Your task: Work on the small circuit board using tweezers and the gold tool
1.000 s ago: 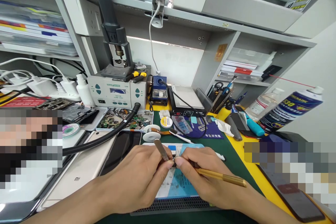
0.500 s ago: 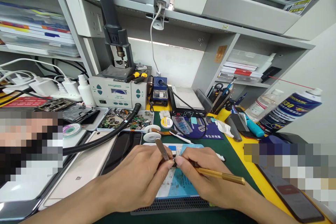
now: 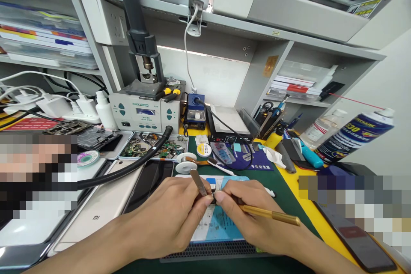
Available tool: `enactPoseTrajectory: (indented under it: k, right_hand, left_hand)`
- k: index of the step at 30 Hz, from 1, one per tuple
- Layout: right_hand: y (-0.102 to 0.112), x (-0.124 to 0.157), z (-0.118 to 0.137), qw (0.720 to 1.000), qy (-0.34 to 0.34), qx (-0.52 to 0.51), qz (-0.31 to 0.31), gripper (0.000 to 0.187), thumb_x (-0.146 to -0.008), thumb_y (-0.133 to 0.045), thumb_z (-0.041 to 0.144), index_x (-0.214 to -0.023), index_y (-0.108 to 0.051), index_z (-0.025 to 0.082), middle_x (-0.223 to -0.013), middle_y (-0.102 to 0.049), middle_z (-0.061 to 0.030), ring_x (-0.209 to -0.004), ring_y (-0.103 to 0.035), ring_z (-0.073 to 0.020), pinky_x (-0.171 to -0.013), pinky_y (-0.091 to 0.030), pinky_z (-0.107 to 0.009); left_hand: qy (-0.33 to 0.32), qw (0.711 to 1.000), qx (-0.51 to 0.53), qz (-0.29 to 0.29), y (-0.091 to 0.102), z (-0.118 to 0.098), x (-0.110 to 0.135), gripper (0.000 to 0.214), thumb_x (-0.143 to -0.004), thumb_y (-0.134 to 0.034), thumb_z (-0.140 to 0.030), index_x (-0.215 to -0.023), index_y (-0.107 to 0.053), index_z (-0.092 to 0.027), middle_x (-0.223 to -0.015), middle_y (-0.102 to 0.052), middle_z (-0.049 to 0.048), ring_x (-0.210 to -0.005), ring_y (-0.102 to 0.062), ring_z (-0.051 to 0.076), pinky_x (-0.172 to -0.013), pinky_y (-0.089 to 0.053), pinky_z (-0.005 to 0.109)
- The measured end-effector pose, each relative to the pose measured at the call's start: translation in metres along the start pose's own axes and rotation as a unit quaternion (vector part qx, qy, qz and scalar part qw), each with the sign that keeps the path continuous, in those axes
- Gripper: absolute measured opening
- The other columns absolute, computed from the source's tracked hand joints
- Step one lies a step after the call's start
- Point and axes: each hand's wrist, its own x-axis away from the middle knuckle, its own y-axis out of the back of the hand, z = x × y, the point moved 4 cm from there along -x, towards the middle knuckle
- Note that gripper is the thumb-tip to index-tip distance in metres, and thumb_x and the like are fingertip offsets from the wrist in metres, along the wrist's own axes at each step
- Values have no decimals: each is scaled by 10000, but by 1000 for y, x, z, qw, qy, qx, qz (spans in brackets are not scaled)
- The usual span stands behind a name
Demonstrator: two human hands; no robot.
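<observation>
My left hand (image 3: 170, 218) is closed on metal tweezers (image 3: 197, 182), whose handle end sticks up and away from me. My right hand (image 3: 250, 214) pinches a gold-handled tool (image 3: 272, 215) that trails off to the right. Both tips meet at a small dark part (image 3: 213, 199), held just above a light blue pad (image 3: 221, 224) on the green mat (image 3: 276, 180). What the part is stays too small to tell.
A white phone (image 3: 96, 212) and a dark phone (image 3: 149, 180) lie at the left under a black hose (image 3: 128, 165). Behind stand a rework station (image 3: 144, 113), a parts tray (image 3: 150, 145), solder reels (image 3: 186, 162) and a spray can (image 3: 356, 130) at the right.
</observation>
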Motion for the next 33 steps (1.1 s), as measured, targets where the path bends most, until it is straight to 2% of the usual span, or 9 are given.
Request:
enactPoseTrajectory:
  k: [4, 11, 21, 33]
  right_hand:
    - [0, 0, 0, 1000, 3, 2, -1, 356, -1086, -401, 307, -743, -401, 211, -664, -452, 41, -582, -443, -121, -605, -353, -268]
    - [0, 0, 0, 1000, 10, 3, -8, 354, -1085, -410, 301, -744, -398, 208, -668, -459, 41, -587, -431, -120, -601, -338, -270]
    - [3, -1, 3, 999, 35, -28, -17, 341, -1060, -461, 226, -740, -344, 209, -655, -393, 58, -563, -356, -111, -580, -284, -262]
    - [3, -3, 3, 997, 56, -48, -25, 344, -1053, -471, 211, -739, -330, 206, -649, -375, 63, -548, -340, -99, -565, -270, -250]
  left_hand:
    - [-6, 1000, -6, -11, 1, -1, 0, 212, -1056, -351, -242, -1047, -559, -201, -954, -679, 63, -857, -664, 216, -824, -528, 350]
    - [14, 1000, 6, 18, -2, 3, -1, 249, -1072, -303, -261, -1056, -544, -198, -998, -667, 59, -883, -643, 232, -827, -487, 400]
    - [6, 1000, 11, 12, -5, 4, 1, 228, -1082, -294, -266, -1066, -514, -204, -1007, -662, 52, -878, -644, 222, -816, -478, 394]
    - [-5, 1000, -12, -10, -3, 4, 1, 200, -1070, -348, -258, -1096, -539, -206, -989, -679, 59, -874, -671, 220, -820, -513, 362]
